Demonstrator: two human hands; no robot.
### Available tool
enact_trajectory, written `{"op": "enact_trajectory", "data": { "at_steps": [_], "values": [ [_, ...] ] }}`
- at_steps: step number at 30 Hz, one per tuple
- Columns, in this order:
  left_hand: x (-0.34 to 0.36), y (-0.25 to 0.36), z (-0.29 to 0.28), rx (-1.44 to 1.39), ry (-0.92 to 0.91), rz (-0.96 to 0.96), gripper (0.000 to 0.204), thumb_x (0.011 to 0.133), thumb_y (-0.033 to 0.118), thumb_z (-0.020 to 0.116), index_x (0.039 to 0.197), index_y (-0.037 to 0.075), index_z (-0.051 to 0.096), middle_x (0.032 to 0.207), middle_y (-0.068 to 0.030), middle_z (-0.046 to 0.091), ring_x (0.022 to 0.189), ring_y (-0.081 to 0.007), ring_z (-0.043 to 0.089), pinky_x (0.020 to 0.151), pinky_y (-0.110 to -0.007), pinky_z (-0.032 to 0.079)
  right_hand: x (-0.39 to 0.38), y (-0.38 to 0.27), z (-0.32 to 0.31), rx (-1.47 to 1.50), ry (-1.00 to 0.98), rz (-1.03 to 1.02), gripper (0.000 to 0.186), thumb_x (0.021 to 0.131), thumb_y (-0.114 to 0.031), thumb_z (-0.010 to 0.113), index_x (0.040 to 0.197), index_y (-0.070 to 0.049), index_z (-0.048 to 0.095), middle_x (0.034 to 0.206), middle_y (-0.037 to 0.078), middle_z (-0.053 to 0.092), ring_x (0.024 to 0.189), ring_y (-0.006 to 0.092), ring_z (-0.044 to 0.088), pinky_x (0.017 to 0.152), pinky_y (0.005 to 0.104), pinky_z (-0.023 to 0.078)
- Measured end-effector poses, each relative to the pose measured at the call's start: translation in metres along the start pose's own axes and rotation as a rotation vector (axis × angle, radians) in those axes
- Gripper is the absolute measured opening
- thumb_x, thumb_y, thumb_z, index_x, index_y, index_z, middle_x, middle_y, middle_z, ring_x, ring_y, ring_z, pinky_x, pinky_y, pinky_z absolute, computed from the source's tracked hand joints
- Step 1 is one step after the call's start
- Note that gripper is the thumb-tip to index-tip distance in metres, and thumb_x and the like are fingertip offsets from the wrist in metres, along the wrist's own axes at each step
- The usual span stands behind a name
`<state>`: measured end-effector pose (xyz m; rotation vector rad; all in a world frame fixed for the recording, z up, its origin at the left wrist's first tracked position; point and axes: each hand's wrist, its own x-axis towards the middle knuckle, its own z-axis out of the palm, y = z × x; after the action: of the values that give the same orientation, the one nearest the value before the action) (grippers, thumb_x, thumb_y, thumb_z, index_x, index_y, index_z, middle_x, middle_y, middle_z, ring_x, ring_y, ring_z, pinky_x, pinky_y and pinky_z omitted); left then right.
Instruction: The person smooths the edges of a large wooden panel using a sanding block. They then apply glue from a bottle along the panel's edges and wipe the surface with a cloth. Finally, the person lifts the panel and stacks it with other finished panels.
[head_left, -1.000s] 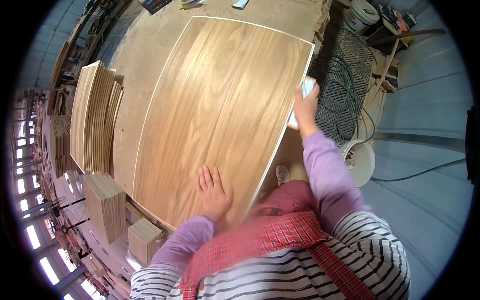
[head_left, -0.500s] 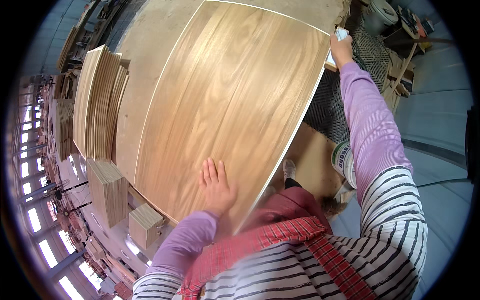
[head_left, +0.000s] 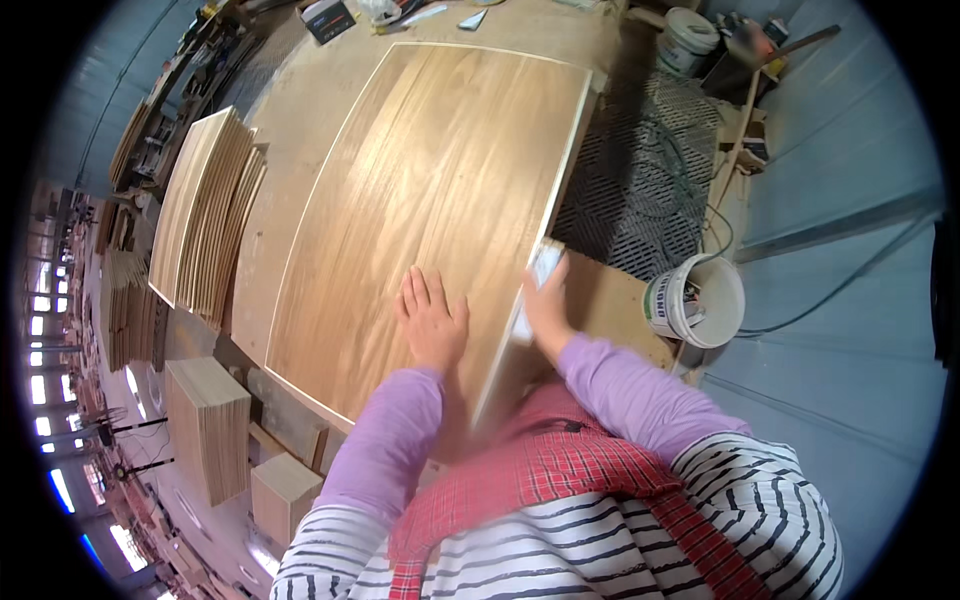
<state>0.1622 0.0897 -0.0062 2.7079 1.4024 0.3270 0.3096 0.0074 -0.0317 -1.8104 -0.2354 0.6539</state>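
Note:
A large wood-grain panel [head_left: 400, 170] with a thin pale edge lies across the worktable [head_left: 285, 110]. My left hand [head_left: 430, 320] rests flat on its surface, fingers apart, holding nothing. My right hand [head_left: 548, 305] is closed round a block with a pale blue-white face [head_left: 543, 262], held against the panel's long right edge near my body.
Stacked curved boards [head_left: 190, 210] and cut blocks [head_left: 200, 430] stand at the left. Beyond the table's right side are a mat [head_left: 630, 180], hoses and a white bucket [head_left: 715, 300] holding small items, beside a wall [head_left: 820, 320]. Small items [head_left: 330, 20] lie along the far edge.
My right hand and block have come from near the panel's far right corner back down the edge toward me. My left hand sits slightly higher in the picture, still on the panel.

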Motion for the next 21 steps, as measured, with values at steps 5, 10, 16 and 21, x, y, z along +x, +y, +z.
{"op": "enact_trajectory", "data": {
  "at_steps": [5,10,16,21],
  "values": [
    [0.003,-0.004,0.014,-0.005,0.021,0.018,0.061,0.09,0.041,0.047,0.138,0.005,0.041,0.147,-0.0219,0.032,0.138,-0.0333,0.026,0.113,-0.047,0.016,-0.082,0.014,-0.063,-0.227,-0.408,-0.004,0.066,0.088,-0.026,0.062,0.138,0.0,0.028,0.124,0.022,0.05,0.113,0.0327,0.052,0.096,0.042,0.041],
    [-0.008,-0.006,0.023,0.079,-0.069,0.029,0.074,0.09,0.052,0.042,0.145,0.004,0.029,0.15,-0.0257,0.023,0.141,-0.0374,0.018,0.113,-0.052,0.011,-0.041,-0.006,-0.152,0.104,-0.268,0.199,0.05,0.082,-0.033,0.07,0.114,-0.003,0.046,0.098,0.009,0.055,0.083,0.0147,0.054,0.072,0.0337,0.048],
    [-0.028,0.04,0.026,0.087,-0.156,-0.012,0.087,0.084,0.063,0.045,0.145,0.003,0.028,0.15,-0.0275,0.019,0.141,-0.0436,0.011,0.108,-0.063,0.006,0.016,0.042,-0.249,0.359,-0.181,0.238,0.04,0.089,-0.033,0.06,0.116,-0.008,0.045,0.089,0.005,0.056,0.071,0.0177,0.058,0.062,0.0332,0.051],
    [-0.01,0.067,0.038,0.08,-0.152,-0.009,0.085,0.082,0.06,0.053,0.143,0.005,0.033,0.148,-0.0275,0.023,0.14,-0.0428,0.015,0.106,-0.066,0.01,0.076,0.047,-0.253,0.338,-0.199,0.427,0.037,0.09,-0.035,0.058,0.115,-0.01,0.046,0.086,0.005,0.055,0.068,0.0166,0.057,0.057,0.0325,0.051]
  ]
}}
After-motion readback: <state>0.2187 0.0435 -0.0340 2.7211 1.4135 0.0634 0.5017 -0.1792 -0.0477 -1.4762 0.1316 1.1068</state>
